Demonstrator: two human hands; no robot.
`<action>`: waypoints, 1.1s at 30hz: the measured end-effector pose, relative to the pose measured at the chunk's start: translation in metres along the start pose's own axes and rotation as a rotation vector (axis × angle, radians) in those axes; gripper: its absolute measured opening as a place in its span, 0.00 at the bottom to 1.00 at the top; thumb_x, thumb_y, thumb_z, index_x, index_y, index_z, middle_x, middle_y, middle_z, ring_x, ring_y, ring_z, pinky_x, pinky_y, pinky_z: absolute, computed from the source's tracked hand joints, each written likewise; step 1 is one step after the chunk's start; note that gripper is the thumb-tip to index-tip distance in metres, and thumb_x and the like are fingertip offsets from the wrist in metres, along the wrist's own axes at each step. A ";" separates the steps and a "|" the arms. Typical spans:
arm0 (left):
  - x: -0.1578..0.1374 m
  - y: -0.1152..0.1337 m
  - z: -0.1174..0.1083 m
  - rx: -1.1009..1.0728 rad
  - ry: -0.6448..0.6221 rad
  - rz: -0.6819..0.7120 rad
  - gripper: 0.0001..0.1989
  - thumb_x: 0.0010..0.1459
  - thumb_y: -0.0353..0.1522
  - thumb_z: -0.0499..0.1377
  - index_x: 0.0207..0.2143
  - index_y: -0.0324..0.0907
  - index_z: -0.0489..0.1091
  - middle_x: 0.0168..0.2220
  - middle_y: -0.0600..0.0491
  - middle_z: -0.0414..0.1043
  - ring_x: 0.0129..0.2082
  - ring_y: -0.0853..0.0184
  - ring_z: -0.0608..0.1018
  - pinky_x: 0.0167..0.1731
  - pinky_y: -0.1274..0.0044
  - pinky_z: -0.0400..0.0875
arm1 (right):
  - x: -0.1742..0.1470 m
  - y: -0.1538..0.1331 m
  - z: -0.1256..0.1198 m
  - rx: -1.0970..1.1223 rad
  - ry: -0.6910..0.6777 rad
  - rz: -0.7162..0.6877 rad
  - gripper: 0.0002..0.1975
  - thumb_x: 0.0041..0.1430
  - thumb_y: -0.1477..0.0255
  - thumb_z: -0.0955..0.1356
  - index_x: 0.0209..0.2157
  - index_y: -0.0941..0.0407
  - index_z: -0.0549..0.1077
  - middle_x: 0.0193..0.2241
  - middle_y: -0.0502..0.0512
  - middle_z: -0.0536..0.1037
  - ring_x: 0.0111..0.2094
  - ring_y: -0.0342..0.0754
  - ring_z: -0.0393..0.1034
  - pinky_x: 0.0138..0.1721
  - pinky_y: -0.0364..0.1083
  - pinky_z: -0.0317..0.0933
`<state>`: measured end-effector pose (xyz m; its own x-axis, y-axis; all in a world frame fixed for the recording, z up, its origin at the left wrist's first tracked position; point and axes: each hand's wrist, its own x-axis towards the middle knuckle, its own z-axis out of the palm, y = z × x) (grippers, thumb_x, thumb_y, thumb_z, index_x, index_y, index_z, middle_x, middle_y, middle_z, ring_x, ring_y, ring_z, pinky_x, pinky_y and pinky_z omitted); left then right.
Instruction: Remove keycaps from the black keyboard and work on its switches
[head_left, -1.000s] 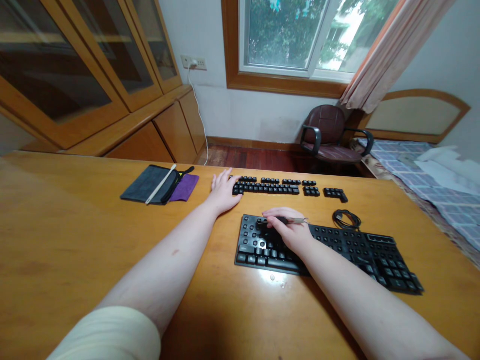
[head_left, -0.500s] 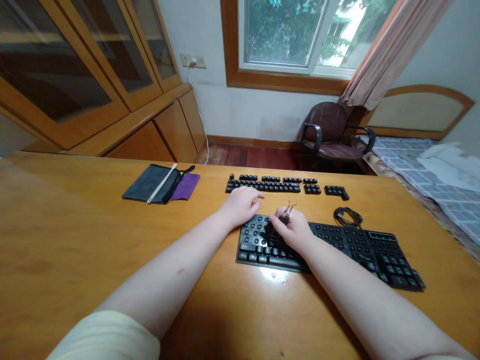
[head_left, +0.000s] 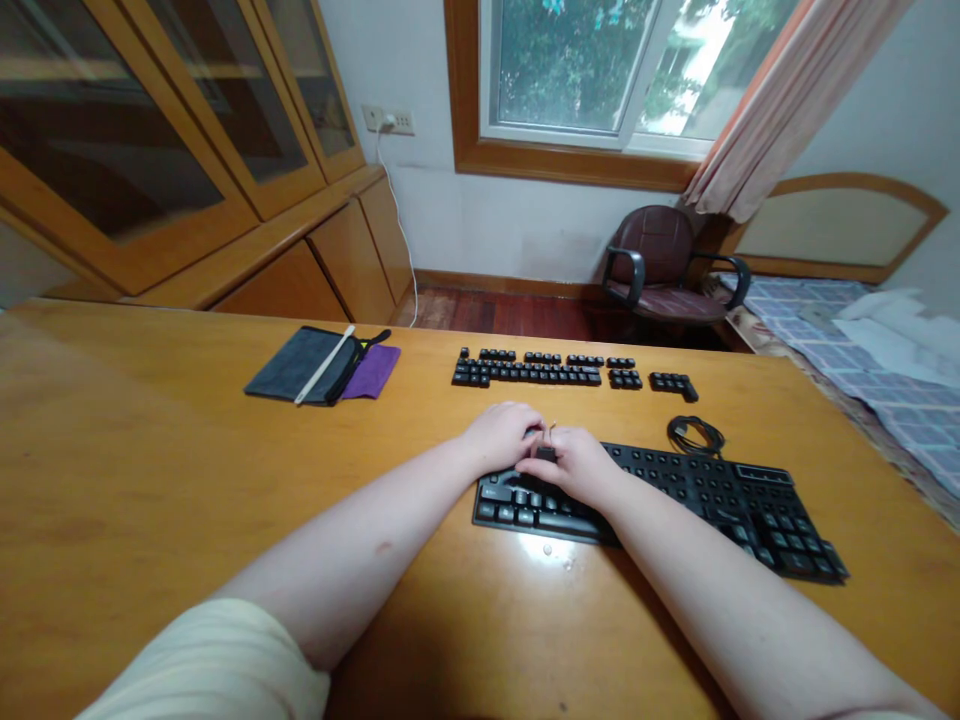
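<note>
A black keyboard (head_left: pixel 675 490) lies on the wooden desk, many of its keycaps off and its bottom rows still capped at the left. Above its left part, my right hand (head_left: pixel 581 465) is closed round a keycap puller (head_left: pixel 546 454) with a black body and thin copper-coloured wire prongs pointing up and away. My left hand (head_left: pixel 504 437) meets it there, its fingers bent together at the prongs. A small dark bit shows by the left fingertips; what it is I cannot make out. Removed keycaps (head_left: pixel 536 373) stand in rows behind the keyboard.
A coiled black cable (head_left: pixel 696 435) lies behind the keyboard's right half. Left on the desk (head_left: pixel 150 480) are a dark grey pouch (head_left: pixel 289 365), a purple cloth (head_left: pixel 373 373) and a pale brush-like stick (head_left: pixel 322 368). An armchair (head_left: pixel 660 255) stands beyond the desk.
My left hand has moved right and slightly nearer, from above the keyboard's left corner to the puller's prongs. My right hand has shifted a little left with the puller.
</note>
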<state>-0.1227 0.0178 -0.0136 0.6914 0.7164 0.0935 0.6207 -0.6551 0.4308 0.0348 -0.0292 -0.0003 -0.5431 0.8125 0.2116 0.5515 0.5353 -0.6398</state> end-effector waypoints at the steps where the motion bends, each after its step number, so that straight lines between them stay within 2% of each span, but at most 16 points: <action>1: 0.000 0.000 0.000 -0.007 0.001 0.004 0.10 0.55 0.33 0.54 0.36 0.44 0.73 0.36 0.51 0.74 0.36 0.63 0.74 0.37 0.73 0.67 | 0.000 0.000 0.001 0.000 -0.012 -0.029 0.12 0.54 0.61 0.68 0.27 0.55 0.75 0.26 0.53 0.78 0.28 0.46 0.72 0.31 0.43 0.62; 4: 0.000 0.001 -0.001 -0.014 0.008 0.015 0.10 0.56 0.34 0.53 0.36 0.44 0.73 0.36 0.51 0.75 0.36 0.63 0.74 0.38 0.73 0.67 | -0.002 0.000 0.002 0.023 -0.040 -0.128 0.14 0.54 0.61 0.68 0.23 0.55 0.74 0.22 0.51 0.76 0.25 0.44 0.70 0.28 0.41 0.62; 9: -0.001 0.001 -0.002 -0.018 0.010 0.022 0.11 0.57 0.37 0.53 0.38 0.45 0.74 0.37 0.52 0.75 0.38 0.63 0.74 0.40 0.72 0.67 | -0.002 -0.005 -0.002 0.031 -0.089 -0.281 0.14 0.55 0.61 0.67 0.22 0.54 0.75 0.20 0.50 0.75 0.25 0.44 0.69 0.29 0.42 0.62; 14: -0.001 0.001 -0.003 -0.024 0.001 0.016 0.12 0.57 0.37 0.53 0.38 0.46 0.74 0.38 0.52 0.75 0.39 0.63 0.74 0.40 0.72 0.67 | -0.002 -0.009 -0.007 -0.005 -0.132 -0.329 0.15 0.57 0.61 0.66 0.22 0.54 0.74 0.21 0.52 0.76 0.26 0.45 0.70 0.31 0.43 0.63; 19: 0.001 0.000 -0.002 -0.024 -0.025 -0.001 0.11 0.55 0.35 0.55 0.38 0.45 0.74 0.38 0.52 0.75 0.38 0.63 0.74 0.40 0.73 0.67 | -0.004 -0.008 -0.004 0.004 0.000 -0.132 0.13 0.59 0.64 0.64 0.27 0.54 0.75 0.24 0.51 0.77 0.25 0.44 0.70 0.30 0.42 0.63; 22: 0.001 0.000 -0.004 -0.029 -0.043 -0.005 0.11 0.55 0.35 0.55 0.38 0.45 0.74 0.38 0.52 0.75 0.38 0.63 0.74 0.40 0.73 0.67 | -0.006 -0.007 -0.003 0.041 0.072 -0.069 0.14 0.58 0.62 0.64 0.26 0.54 0.74 0.22 0.51 0.76 0.25 0.44 0.70 0.30 0.43 0.64; 26: 0.001 0.002 -0.004 -0.016 -0.013 0.007 0.13 0.58 0.39 0.52 0.37 0.45 0.73 0.37 0.51 0.75 0.38 0.61 0.74 0.40 0.71 0.67 | -0.007 -0.002 -0.004 0.192 0.297 0.117 0.20 0.60 0.60 0.62 0.19 0.56 0.70 0.15 0.50 0.71 0.19 0.43 0.67 0.24 0.42 0.62; 29: 0.001 0.002 -0.004 -0.024 -0.005 0.029 0.14 0.59 0.40 0.51 0.36 0.44 0.73 0.35 0.51 0.75 0.37 0.61 0.74 0.39 0.70 0.68 | -0.005 0.003 -0.005 0.317 0.388 0.234 0.21 0.58 0.58 0.64 0.17 0.56 0.68 0.13 0.48 0.68 0.15 0.41 0.62 0.19 0.41 0.59; 33: -0.002 0.001 -0.008 -0.112 0.097 0.017 0.10 0.58 0.33 0.51 0.37 0.43 0.72 0.36 0.50 0.73 0.38 0.64 0.73 0.40 0.72 0.68 | -0.002 0.006 -0.004 0.470 0.496 0.335 0.20 0.55 0.57 0.65 0.20 0.58 0.69 0.13 0.48 0.68 0.14 0.41 0.62 0.18 0.41 0.59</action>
<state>-0.1270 0.0178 -0.0060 0.6592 0.7287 0.1855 0.5604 -0.6406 0.5250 0.0413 -0.0267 -0.0012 0.0151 0.9823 0.1867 0.2486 0.1771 -0.9523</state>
